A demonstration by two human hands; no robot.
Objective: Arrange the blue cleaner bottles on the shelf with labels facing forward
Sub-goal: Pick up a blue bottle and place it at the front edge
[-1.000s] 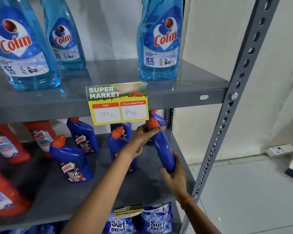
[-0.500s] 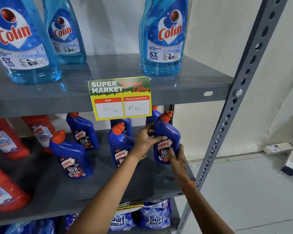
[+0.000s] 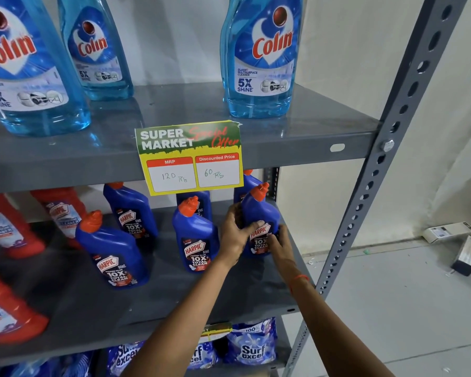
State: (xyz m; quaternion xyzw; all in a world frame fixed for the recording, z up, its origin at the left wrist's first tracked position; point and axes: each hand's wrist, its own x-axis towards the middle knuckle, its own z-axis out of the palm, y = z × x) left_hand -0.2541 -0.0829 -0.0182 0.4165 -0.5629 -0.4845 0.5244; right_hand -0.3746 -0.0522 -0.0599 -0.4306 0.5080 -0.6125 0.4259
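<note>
Several dark blue Harpic bottles with orange caps stand on the middle grey shelf [image 3: 174, 303]. The rightmost front bottle [image 3: 261, 213] is upright with its label facing me. My left hand [image 3: 235, 235] wraps its left side and my right hand [image 3: 282, 242] holds its lower right side. Another blue bottle [image 3: 195, 240] stands just left of my left hand, label forward. Two more, one at the front [image 3: 112, 251] and one behind it [image 3: 131, 210], stand further left with labels forward. Behind the price card two blue bottles are partly hidden.
Red Harpic bottles [image 3: 8, 227] fill the shelf's left side. Light blue Colin bottles [image 3: 261, 55] stand on the upper shelf, where a price card [image 3: 189, 156] hangs. The grey upright post [image 3: 365, 191] is at right. Surf Excel packs [image 3: 252, 346] lie below. Small boxes [image 3: 468, 254] lie on the floor.
The bottle in my hands was tilted with its plain side toward me; it has been turned and set upright at the shelf's right end, label forward. Both hands remain on it.
</note>
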